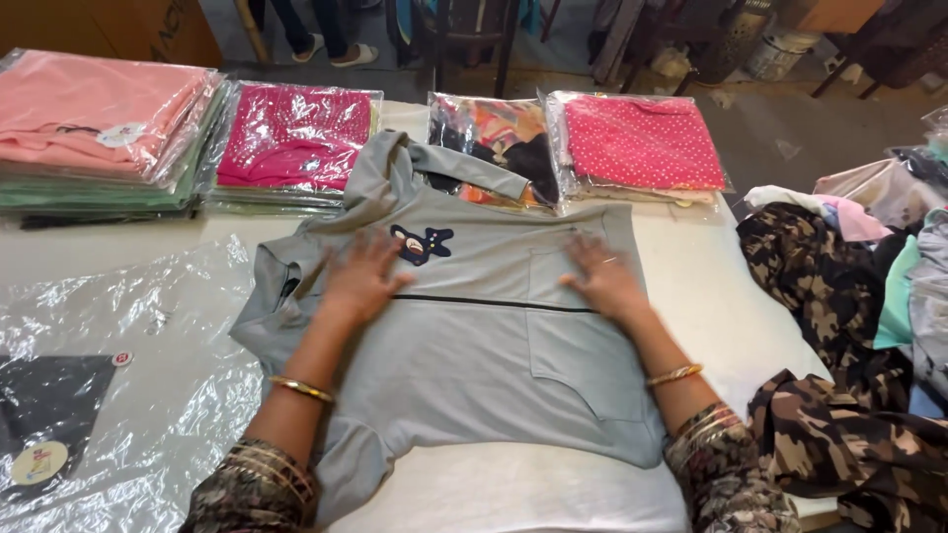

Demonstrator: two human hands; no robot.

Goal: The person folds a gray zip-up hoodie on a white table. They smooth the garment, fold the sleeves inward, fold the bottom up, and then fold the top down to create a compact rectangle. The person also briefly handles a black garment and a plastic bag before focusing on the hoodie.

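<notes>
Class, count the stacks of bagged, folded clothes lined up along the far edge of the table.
4: pink stack far left, magenta stack beside it, dark patterned stack behind the grey hoodie, red dotted stack rightmost. Others may lie out of view.

Two hands flat on a grey hooded top.
Left hand (360,279) and right hand (604,276) press the grey hooded top (474,355) on a white table (691,296).

A hooded garment (474,345) lies flat on the table (691,286) under both palms. The left hand (363,278) rests beside an embroidered patch (422,244), just right of its fingers. The right hand (604,276) lies above the pocket (583,365). Beyond the fingertips sit bagged clothing stacks (296,138). Plastic sheeting (148,336) spreads left; a heap of clothes (839,326) sits right.
</notes>
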